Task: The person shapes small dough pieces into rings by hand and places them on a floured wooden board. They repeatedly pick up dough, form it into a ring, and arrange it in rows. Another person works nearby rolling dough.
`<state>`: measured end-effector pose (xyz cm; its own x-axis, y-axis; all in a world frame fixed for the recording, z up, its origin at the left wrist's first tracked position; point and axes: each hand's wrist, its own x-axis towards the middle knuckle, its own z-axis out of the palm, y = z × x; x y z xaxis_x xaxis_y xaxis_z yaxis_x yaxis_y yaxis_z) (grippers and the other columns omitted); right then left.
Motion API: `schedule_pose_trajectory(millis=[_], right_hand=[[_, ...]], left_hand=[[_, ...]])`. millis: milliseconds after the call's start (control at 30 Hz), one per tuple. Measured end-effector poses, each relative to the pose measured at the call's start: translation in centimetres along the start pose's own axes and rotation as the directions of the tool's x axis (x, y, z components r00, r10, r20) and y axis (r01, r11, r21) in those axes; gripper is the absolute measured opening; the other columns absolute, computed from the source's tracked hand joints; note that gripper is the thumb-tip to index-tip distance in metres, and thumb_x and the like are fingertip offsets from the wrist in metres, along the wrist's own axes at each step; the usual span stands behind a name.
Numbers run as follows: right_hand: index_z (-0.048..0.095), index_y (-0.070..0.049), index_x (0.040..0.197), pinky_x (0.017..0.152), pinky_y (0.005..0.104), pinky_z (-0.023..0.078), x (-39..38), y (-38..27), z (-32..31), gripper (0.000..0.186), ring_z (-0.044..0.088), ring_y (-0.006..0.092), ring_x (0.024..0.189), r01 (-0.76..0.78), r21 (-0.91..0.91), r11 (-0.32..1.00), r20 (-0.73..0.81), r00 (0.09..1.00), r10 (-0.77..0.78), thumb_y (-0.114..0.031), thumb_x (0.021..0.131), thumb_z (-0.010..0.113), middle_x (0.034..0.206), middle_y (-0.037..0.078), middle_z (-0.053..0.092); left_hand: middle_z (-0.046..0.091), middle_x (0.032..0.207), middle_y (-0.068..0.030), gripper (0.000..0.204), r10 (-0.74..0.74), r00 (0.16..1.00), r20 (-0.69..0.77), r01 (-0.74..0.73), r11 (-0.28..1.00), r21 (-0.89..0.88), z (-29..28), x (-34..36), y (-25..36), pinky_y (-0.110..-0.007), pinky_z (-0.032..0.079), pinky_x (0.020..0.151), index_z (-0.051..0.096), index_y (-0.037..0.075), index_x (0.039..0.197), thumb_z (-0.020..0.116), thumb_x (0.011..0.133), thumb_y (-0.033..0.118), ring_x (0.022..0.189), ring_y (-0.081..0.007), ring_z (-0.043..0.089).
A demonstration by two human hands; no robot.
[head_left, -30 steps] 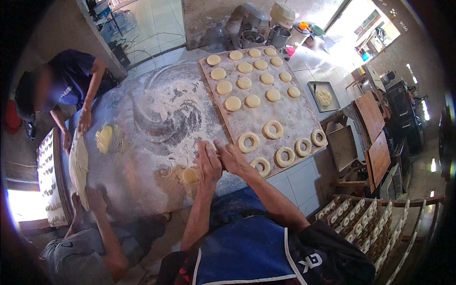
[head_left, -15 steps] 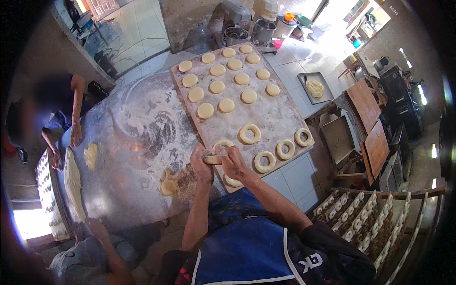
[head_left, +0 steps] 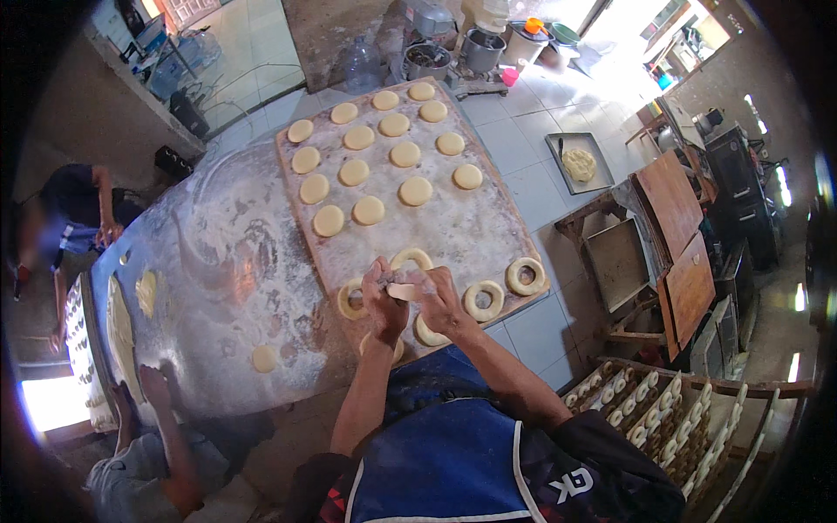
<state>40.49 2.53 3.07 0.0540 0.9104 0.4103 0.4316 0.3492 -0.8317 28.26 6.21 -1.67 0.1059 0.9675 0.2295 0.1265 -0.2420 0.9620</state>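
Fingers (head_left: 377,277) w/ dough (head_left: 401,292) farther over brd (head_left: 453,228)

From where I stand: one dough piece (head_left: 402,292), pale cream, soft-looking. Held up between left hand (head_left: 384,301) and right hand (head_left: 441,303), over the near part of the floured board (head_left: 475,225). Visible portion: short, thick strip, lying roughly crosswise. Remainder covered by fingers; cannot tell whether it forms a closed ring.
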Motion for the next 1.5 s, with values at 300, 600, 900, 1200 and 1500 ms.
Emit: schedule_pose_trajectory(millis=[300,600,900,1200,1500], right_hand=[[0.057,0.005,0.071,0.054,0.0429,0.043,-0.6,3.6,-7.4,0.053,0.049,0.0374,0.052,-0.114,0.014,0.993,0.01,0.993,0.114,-0.039,0.098,0.043,0.059,0.018,0.052],[0.066,0.002,0.092,0.072,0.041,0.049,1.0,3.6,-12.7,0.027,0.062,0.0223,0.073,-0.531,-0.008,0.847,0.03,0.847,0.531,-0.021,0.079,0.072,0.083,0.012,0.067],[0.052,0.007,0.125,0.085,0.048,0.045,-3.3,4.7,-12.5,0.058,0.054,0.0405,0.097,-0.368,-0.496,0.787,0.061,0.889,0.454,-0.013,0.075,0.072,0.102,0.026,0.055],[0.061,-0.004,0.118,0.085,0.0461,0.045,-4.3,3.8,-10.6,0.047,0.055,0.036,0.096,-0.093,-0.497,0.862,0.171,0.964,0.202,-0.004,0.071,0.07,0.101,0.017,0.06],[0.061,-0.005,0.116,0.078,0.0455,0.046,-2.6,-1.9,-4.3,0.036,0.057,0.0352,0.085,-0.331,-0.27,0.904,0.196,0.9,0.389,-0.009,0.082,0.069,0.093,0.016,0.059]], left_hand=[[0.062,0.097,-0.0217,0.031,0.179,0.972,0.153,-0.187,0.981,0.042,7.8,-0.6,-3.7,-0.045,0.048,0.077,0.058,-0.005,0.11,0.045,0.098,0.021,0.084,-0.0388,0.058],[0.062,0.107,-0.021,0.024,0.007,0.995,0.103,-0.048,0.913,0.406,9.8,3.2,-2.3,-0.049,0.047,0.078,0.054,-0.001,0.108,0.049,0.097,0.02,0.095,-0.0351,0.059],[0.064,0.094,-0.0147,0.023,-0.085,0.9,0.428,-0.219,0.761,0.611,9.2,5.7,1.1,-0.049,0.045,0.084,0.062,0.006,0.098,0.067,0.085,0.023,0.097,-0.0379,0.059],[0.064,0.106,-0.0126,0.029,0.006,0.994,0.112,-0.088,0.661,0.745,1.1,1.2,2.1,-0.05,0.042,0.092,0.064,0.01,0.108,0.069,0.084,0.026,0.107,-0.0353,0.058],[0.065,0.111,-0.0191,0.042,-0.357,0.806,-0.472,0.575,0.288,0.765,-24.8,-9.5,-0.4,-0.051,0.036,0.101,0.06,0.009,0.123,0.071,0.082,0.008,0.109,-0.0368,0.058]])
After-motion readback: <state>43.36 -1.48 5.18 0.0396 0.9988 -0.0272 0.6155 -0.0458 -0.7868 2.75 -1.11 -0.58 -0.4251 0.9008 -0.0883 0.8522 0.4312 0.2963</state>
